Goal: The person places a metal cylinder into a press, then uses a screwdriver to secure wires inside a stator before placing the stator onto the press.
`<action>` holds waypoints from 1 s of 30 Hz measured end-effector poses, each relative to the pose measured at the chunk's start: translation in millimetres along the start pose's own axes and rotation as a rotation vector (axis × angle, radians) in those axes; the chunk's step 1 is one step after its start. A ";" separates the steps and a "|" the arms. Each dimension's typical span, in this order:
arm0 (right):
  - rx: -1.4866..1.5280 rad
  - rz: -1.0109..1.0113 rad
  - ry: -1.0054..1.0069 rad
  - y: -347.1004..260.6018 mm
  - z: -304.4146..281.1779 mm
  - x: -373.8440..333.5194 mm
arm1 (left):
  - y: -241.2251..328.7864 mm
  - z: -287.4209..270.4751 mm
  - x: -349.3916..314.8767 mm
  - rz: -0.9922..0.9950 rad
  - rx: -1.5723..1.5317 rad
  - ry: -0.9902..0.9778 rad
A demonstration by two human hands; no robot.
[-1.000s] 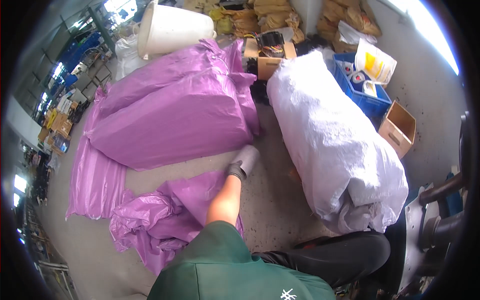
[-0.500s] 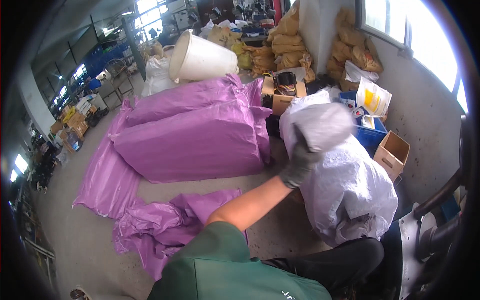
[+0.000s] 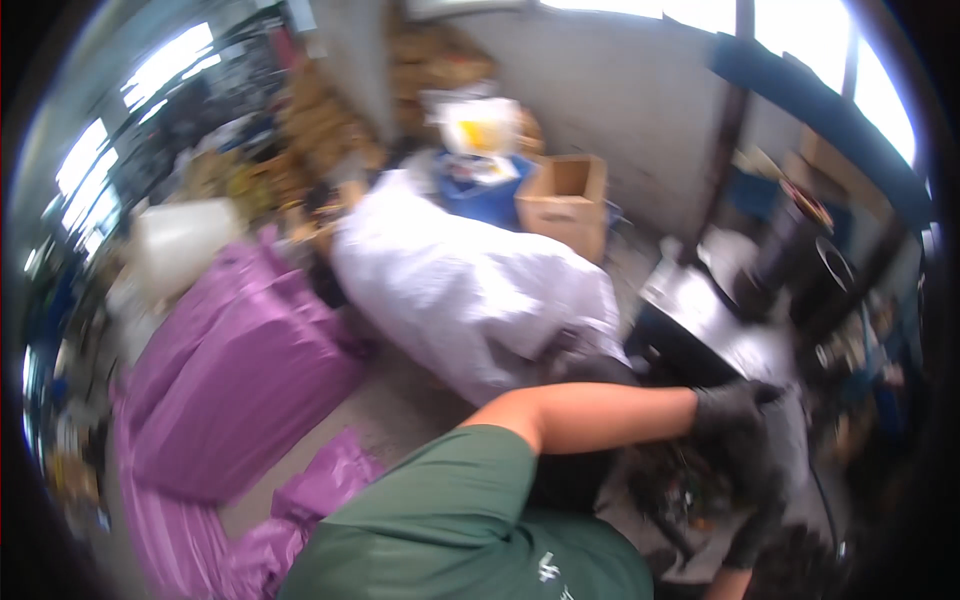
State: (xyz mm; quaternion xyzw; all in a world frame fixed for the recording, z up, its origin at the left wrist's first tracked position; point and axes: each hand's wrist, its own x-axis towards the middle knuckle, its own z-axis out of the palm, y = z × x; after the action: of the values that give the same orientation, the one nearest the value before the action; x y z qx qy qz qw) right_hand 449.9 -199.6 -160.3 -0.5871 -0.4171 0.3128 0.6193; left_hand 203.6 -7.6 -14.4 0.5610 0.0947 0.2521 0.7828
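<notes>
My left hand point(image 3: 735, 405), in a dark glove, reaches across to the right side. Its fingers close at the upper edge of a pale grey-white sack point(image 3: 793, 430), which is blurred. Below it, my right hand point(image 3: 757, 535), also gloved, is beside the sack's lower part; its fingers are smeared and partly lost against the dark background. A large stuffed white sack point(image 3: 480, 280) lies on the floor ahead, left of both hands.
Big purple sacks point(image 3: 235, 385) lie at the left, near a crumpled purple sack point(image 3: 325, 478). Beyond the white sack stand a blue crate point(image 3: 485, 195) and an open cardboard box point(image 3: 565, 210). Dark machinery with a light metal plate point(image 3: 705, 310) rises at the right.
My view has swung right. My left hand, with the pale sack, has moved from above the stuffed white sack to the machinery's near side. My right hand has come into view.
</notes>
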 end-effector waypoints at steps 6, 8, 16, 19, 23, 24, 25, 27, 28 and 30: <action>0.238 0.160 0.090 -12.2 41.0 -21.4 | -61.2 -41.4 8.2 -0.059 -0.039 -0.162; 0.276 0.092 0.126 -28.9 42.0 -20.9 | -63.3 -31.4 16.4 -0.177 -0.230 -0.194; 0.453 0.259 0.083 -61.8 45.4 -16.4 | -86.5 -29.6 22.0 -0.321 -0.197 -0.211; 0.437 0.346 0.106 -55.0 38.7 -11.2 | -71.6 -27.7 16.9 -0.487 0.144 -0.246; 0.561 0.461 0.178 -37.6 10.2 2.2 | -67.6 -11.0 11.8 -0.449 0.567 -0.552; 0.614 0.516 0.217 -27.9 5.5 3.1 | -67.3 -3.8 8.6 -0.319 0.765 -0.645; 0.668 0.571 0.257 -18.9 0.9 3.2 | -86.5 -3.5 3.8 -0.042 0.902 -0.627; 0.765 0.666 0.296 -11.5 -4.8 2.2 | -93.9 -4.9 -0.8 0.366 1.251 -0.542; 0.794 0.677 0.281 -9.7 -8.5 -0.5 | -97.6 -5.3 -1.1 0.408 1.303 -0.531; 0.851 0.703 0.241 -15.4 -6.7 -3.8 | -97.8 -5.1 -2.2 0.491 1.413 -0.498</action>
State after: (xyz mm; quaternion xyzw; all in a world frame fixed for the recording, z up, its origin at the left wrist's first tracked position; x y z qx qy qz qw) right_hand 452.5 -207.9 -145.3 -0.4209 0.0401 0.5716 0.7032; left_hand 227.7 -28.2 -107.1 0.9704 -0.0724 0.1647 0.1609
